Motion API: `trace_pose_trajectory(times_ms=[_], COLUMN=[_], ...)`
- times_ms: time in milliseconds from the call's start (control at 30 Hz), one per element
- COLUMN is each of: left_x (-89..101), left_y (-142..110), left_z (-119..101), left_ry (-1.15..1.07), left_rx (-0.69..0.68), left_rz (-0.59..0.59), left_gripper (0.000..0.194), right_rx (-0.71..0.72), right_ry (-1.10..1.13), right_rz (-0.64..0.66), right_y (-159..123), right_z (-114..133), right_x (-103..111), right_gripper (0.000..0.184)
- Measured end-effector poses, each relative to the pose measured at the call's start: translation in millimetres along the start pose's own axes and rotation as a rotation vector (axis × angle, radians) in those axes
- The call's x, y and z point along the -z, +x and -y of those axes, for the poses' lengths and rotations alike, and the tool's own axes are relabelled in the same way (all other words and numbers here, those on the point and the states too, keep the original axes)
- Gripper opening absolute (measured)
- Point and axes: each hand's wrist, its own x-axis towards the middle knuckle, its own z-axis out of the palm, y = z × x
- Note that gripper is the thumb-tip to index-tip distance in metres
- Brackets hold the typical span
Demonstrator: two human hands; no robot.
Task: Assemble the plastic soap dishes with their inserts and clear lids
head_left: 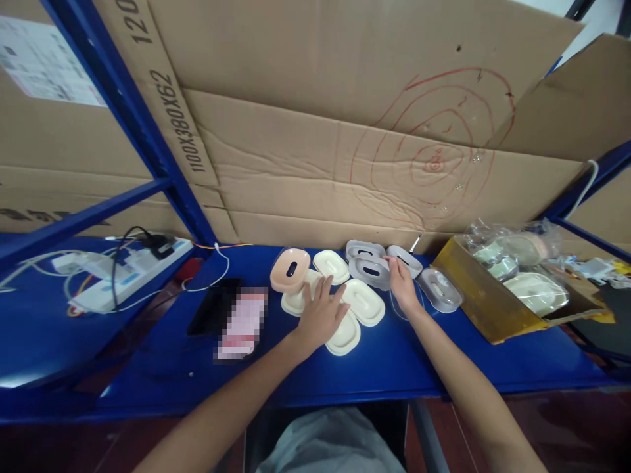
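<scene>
My left hand [320, 315] lies with its fingers spread over several cream oval plastic shells. One cream shell [365, 303] is beside its thumb, another [344, 336] sits below the palm, and a third [331, 266] is beyond the fingertips. A peach shell [282, 279] with a dark oval slot stands to the left. My right hand [403, 289] is closed at the right edge of a grey slotted shell [369, 274], its fingertips partly hidden. Other grey shells [441, 290] lie around that hand.
A cardboard box [480, 299] of bagged parts stands at the right. On the left are a black flat object [210, 312], a blurred pink-screened item [242, 323] and a white power strip [133, 279] with cables. Cardboard [305, 164] walls the back of the blue table [296, 381].
</scene>
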Motion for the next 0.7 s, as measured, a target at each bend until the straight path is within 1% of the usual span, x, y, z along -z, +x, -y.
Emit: trace_pose_trajectory(times_ms=[100, 167, 233, 333, 433, 500, 567, 700], left_x=[2.1, 2.2, 1.1, -1.6, -3.8, -4.4, -4.2, -2.9], left_y=[-0.4, -1.8, -2.9, -2.8, -1.3, -0.6, -0.4, -1.1], left_z=[-4.2, -7.2, -8.6, -7.0, -4.1, -3.2, -3.3, -3.8], left_ry=[-0.062, -0.100, -0.127, -0.156, -0.184, -0.195, -0.198, -0.182], left_rx=[-0.146, -0.230, -0.261, -0.245, -0.221, -0.214, -0.213, -0.216], left_rz=[0.021, 0.042, 0.049, 0.036, 0.024, 0.021, 0.020, 0.012], left_gripper=[0.041, 0.036, 0.032, 0.030, 0.029, 0.028, 0.027, 0.025], right_rx=[-0.022, -0.042, -0.088, -0.197, -0.259, -0.257, -0.245, -0.226], right_ry=[-0.065, -0.127, -0.200, -0.318, -0.386, -0.386, -0.353, -0.213], right_rz=[-0.052, -0.057, -0.048, -0.021, 0.036, 0.064, 0.067, 0.005], right_y=[11.7, 15.7, 13.3, -6.0, -35.3, -50.0, -55.4, -44.9], right_z=[-9.5, -20.3, -36.1, -64.1, -86.1, -95.3, -101.8, -111.6], right_x=[6.0, 20.9, 43.5, 80.5, 105.2, 112.7, 115.4, 114.3], right_gripper=[0.061, 0.057, 0.054, 0.051, 0.055, 0.056, 0.056, 0.058])
